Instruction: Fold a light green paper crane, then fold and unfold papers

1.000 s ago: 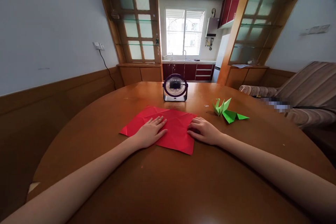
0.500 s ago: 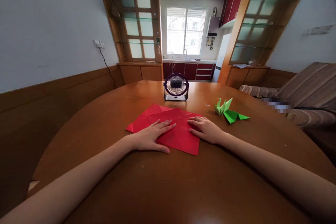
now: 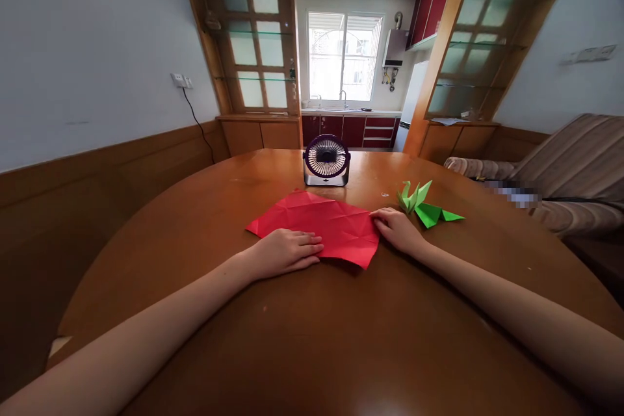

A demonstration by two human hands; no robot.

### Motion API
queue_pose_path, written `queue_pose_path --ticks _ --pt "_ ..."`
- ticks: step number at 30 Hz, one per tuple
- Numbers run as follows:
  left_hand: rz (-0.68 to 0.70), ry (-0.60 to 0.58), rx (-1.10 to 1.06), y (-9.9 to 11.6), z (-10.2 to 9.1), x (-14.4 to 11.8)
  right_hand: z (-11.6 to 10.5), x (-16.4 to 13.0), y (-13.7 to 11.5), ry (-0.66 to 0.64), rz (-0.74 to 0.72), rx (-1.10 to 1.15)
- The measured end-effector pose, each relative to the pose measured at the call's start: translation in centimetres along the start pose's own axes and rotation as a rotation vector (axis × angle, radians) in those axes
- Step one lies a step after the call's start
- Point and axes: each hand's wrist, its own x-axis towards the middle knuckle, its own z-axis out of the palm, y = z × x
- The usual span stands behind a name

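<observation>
A sheet of red paper (image 3: pixel 336 224), marked with crossing creases, lies on the wooden table with its near right corner lifted slightly. My left hand (image 3: pixel 287 250) rests on the near left part of the sheet, palm down, fingers stretched out and close together. At the sheet's right edge, my right hand (image 3: pixel 398 229) has its fingertips closed on the paper; the thumb side is partly hidden. Just beyond that hand sits a green origami crane (image 3: pixel 414 198), with a darker green folded paper piece (image 3: pixel 431 214) against it.
A small dark fan (image 3: pixel 326 159) on a stand is behind the paper. The oval table (image 3: pixel 302 344) curves away on both sides. A striped armchair (image 3: pixel 575 162) stands at the right, and a black cord (image 3: pixel 197 120) hangs from the left wall socket.
The red paper has shifted right and turned a little, its near right corner rising. My left hand's spread fingers have come together. My right hand has moved right to the paper's edge.
</observation>
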Motion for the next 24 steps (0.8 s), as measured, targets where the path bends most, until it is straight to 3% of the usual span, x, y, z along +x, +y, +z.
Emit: queue_pose_path --ticks 4,8,15,20,24 --pt "-0.025 -0.026 -0.019 0.1 -0.2 0.0 0.3 0.2 1.3 0.110 0.146 0.041" --pt "-0.063 -0.011 -0.069 0.1 -0.1 -0.2 0.8 0.2 2.2 0.227 0.139 0.221" --pt "-0.149 0.077 -0.177 -0.2 -0.1 -0.5 1.0 0.6 3.3 0.207 0.273 0.554" --pt "-0.198 0.097 -0.197 -0.3 -0.2 -0.6 0.3 0.0 2.2 0.198 0.211 0.745" --pt "-0.203 0.093 -0.217 -0.5 0.0 -0.7 -0.2 -0.5 1.2 0.183 0.196 0.571"
